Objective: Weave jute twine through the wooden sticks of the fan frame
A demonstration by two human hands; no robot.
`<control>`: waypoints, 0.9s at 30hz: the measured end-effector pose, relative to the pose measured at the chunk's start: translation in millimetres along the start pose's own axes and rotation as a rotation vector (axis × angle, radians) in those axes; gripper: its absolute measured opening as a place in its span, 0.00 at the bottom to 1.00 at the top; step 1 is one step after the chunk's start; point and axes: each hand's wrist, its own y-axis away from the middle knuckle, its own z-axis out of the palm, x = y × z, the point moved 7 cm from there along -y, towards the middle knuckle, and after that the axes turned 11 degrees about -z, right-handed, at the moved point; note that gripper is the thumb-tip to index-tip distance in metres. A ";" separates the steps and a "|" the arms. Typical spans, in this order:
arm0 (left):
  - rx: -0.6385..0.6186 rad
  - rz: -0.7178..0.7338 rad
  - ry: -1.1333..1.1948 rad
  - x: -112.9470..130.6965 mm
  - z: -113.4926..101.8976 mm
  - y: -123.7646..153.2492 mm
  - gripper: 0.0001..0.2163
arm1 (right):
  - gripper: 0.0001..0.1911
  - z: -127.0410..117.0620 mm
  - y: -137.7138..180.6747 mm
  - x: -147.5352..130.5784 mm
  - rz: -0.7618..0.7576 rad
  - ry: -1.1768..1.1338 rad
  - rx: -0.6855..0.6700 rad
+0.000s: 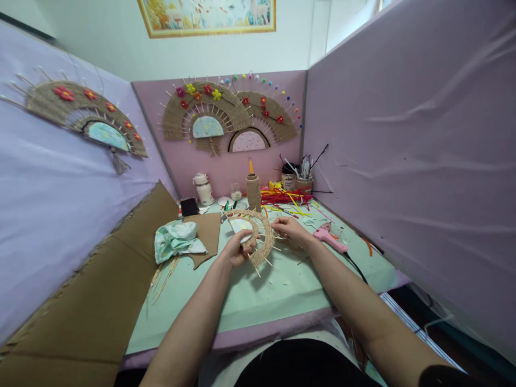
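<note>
A half-woven twine fan (pixel 258 236) with wooden stick ribs is held upright above the green table (pixel 278 295). My left hand (pixel 237 250) is closed on its pale inner half-disc at the lower left. My right hand (pixel 288 230) pinches at the fan's right edge among the stick ends, probably on the twine strand. A spool of jute twine (pixel 253 192) stands just behind the fan.
A pink glue gun (pixel 328 238) lies right of my right hand, its black cord running to the table edge. Patterned cloth (pixel 177 240) and cardboard pieces sit at the left, with loose sticks (pixel 163 277). Coloured pipe cleaners (pixel 286 198) and tool cups are at the back. Finished fans hang on the purple partitions.
</note>
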 end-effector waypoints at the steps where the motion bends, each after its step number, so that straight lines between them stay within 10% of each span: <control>1: -0.003 -0.006 -0.003 -0.2 -0.5 -0.5 0.10 | 0.12 -0.3 0.1 0.0 0.001 0.006 0.000; 16: 0.055 0.034 -0.031 3.2 -3.0 1.3 0.10 | 0.08 -5.4 -2.9 -21.8 -0.409 0.521 0.019; 27: 0.025 0.027 -0.051 2.7 -1.3 1.8 0.11 | 0.12 -3.4 -4.2 -14.1 -0.205 0.346 -0.042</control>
